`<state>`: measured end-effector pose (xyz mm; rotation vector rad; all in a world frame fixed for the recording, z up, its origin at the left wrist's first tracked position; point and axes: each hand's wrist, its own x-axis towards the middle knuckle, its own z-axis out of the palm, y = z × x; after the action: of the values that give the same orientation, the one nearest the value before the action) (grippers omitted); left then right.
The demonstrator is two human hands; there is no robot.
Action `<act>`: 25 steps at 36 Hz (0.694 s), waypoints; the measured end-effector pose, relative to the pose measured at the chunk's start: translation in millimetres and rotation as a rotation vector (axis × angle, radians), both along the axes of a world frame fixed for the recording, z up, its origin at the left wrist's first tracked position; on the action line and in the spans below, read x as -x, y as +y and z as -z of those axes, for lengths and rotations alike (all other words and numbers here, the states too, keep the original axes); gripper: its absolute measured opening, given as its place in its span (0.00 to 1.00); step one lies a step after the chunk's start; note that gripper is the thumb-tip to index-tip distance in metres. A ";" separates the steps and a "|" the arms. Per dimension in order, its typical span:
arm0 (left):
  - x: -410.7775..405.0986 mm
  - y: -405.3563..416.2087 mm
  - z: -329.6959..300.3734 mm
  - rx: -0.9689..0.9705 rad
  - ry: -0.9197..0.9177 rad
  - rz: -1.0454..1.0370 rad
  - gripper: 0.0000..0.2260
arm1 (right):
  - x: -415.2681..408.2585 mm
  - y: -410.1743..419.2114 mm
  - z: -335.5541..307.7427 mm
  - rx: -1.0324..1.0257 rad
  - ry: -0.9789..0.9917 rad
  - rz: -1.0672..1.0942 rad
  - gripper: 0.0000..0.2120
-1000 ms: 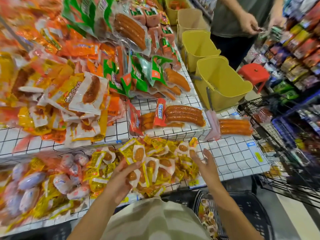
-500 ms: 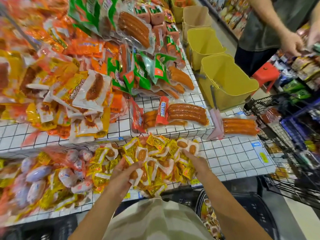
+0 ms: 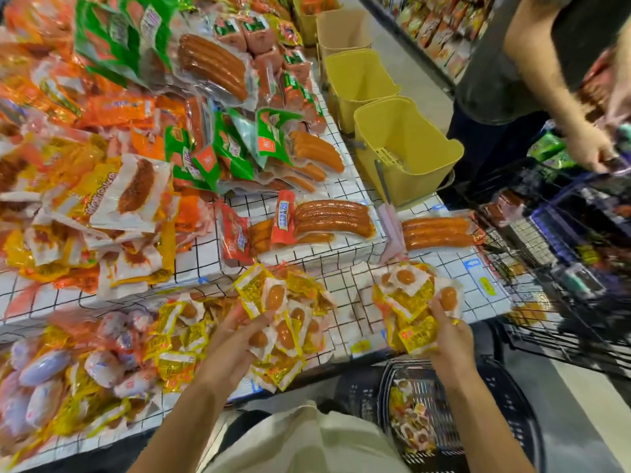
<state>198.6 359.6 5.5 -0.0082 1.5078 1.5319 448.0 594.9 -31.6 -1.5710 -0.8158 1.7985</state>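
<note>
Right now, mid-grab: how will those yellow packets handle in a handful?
Probably light: the right hand holds a whole fan of packets. Likely floppy at the edges, which splay loosely. The glossy film looks slippery, so some may slide out.

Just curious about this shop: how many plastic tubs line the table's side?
4: near yellow plastic tub, second yellow tub, beige tub, far yellow tub; more may be hidden.

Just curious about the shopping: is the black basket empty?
No, several small packets lie inside the black basket.
</note>
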 end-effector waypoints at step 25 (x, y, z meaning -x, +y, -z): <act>-39.9 60.5 -49.1 -0.093 0.094 0.341 0.43 | -99.3 -110.5 -44.9 -0.067 0.096 0.293 0.12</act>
<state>238.4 420.1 54.6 0.3625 1.4239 1.3382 547.3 484.3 13.3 -1.4645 -0.5626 1.6043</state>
